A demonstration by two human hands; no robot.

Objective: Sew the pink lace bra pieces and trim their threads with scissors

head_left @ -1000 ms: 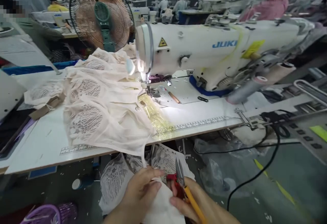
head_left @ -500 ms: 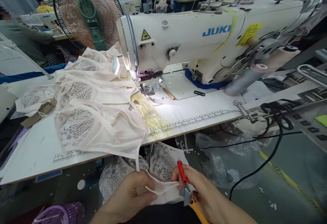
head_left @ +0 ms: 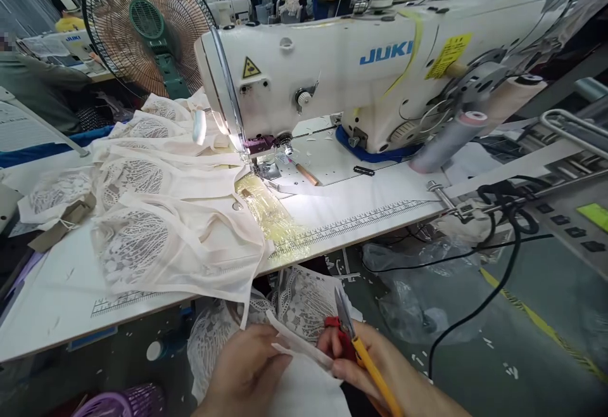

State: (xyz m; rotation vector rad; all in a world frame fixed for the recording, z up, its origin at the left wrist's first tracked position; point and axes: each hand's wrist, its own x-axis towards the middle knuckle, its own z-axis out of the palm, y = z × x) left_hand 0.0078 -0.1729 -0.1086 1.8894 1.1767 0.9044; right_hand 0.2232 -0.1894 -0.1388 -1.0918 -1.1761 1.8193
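Note:
My left hand (head_left: pixel 251 366) is closed on the edge of a white lace bra (head_left: pixel 308 300) over my lap, below the table's front edge. In my right hand (head_left: pixel 365 360) is a pair of scissors (head_left: pixel 363 350) with one red and one yellow handle, blades pointing up and away. The right fingers also pinch the bra's pale band (head_left: pixel 304 344), which stretches between both hands. Lace cups hang beyond my hands; their lower part is hidden by the hands and fabric. More cream lace bras (head_left: pixel 190 233) lie piled on the table to the left of the needle.
A white JUKI sewing machine (head_left: pixel 304 75) stands on the table (head_left: pixel 361 208), with a thread cone (head_left: pixel 449 141) at its right. A big fan (head_left: pixel 147 21) is behind. A purple basket (head_left: pixel 123 401) sits on the floor; a black cable (head_left: pixel 475 303) hangs at right. People work in the background.
The scissors have swung from blades pointing down to blades pointing up in my right hand. The band between my hands has turned and now slants. The view has shifted slightly right.

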